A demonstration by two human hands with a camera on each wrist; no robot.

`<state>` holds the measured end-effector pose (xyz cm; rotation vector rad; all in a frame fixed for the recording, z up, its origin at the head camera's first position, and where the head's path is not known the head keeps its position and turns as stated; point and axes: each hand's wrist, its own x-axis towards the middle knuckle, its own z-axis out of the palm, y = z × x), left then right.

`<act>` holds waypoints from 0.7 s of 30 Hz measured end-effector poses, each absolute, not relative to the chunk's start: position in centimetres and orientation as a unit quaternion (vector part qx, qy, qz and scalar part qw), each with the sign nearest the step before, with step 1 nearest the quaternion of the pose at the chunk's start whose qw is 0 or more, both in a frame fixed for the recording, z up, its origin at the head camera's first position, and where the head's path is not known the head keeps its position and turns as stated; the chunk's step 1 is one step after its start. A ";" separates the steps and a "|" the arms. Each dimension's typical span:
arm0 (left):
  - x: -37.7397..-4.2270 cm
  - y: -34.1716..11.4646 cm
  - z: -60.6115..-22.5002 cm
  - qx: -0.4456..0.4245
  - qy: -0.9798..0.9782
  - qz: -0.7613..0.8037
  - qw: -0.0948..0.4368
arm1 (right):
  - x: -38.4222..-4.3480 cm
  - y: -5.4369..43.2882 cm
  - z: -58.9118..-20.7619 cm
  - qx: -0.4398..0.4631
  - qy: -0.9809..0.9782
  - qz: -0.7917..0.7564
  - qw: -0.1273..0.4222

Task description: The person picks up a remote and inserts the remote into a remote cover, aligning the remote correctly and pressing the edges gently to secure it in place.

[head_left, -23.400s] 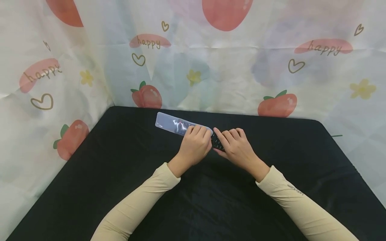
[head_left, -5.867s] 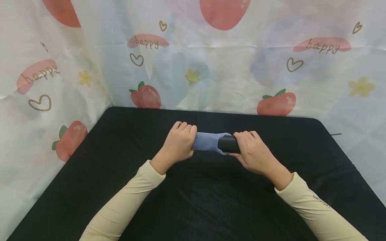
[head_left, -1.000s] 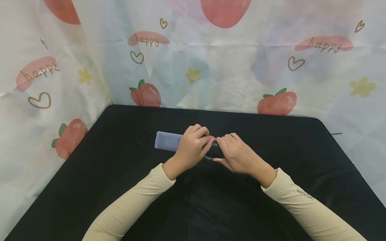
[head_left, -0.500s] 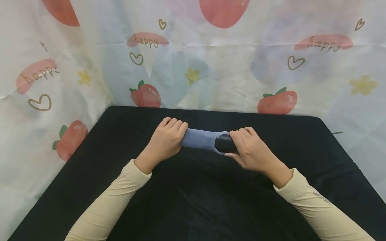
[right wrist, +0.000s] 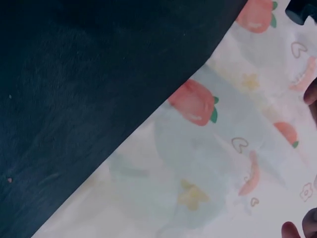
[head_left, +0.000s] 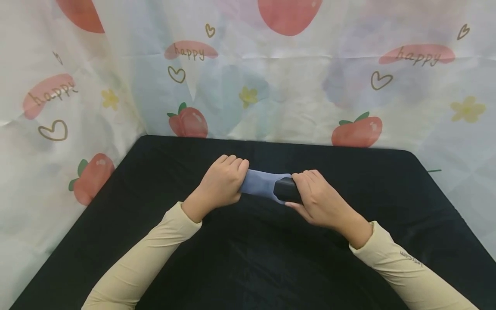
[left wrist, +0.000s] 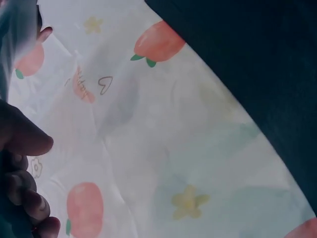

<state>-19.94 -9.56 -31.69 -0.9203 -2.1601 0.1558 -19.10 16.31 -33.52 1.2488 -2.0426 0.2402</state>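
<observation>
Gripping | left hand [head_left: 221, 181]: fingers curled round blue cover [head_left: 261, 184] | right hand [head_left: 319, 200]: clasping black bar [head_left: 286, 190]

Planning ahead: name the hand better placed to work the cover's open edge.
Probably the right hand: it holds the black device close by; the left hand grips the blue cover farther away.

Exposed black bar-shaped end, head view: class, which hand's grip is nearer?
Right. The right grip is on that black end; the left grip is farther, on the flat blue-grey sleeve.
</observation>
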 end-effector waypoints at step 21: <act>-19.7 -7.9 -33.0 -0.345 -0.870 0.039 0.351 | -18.4 15.5 -34.4 0.454 -0.811 0.100 0.356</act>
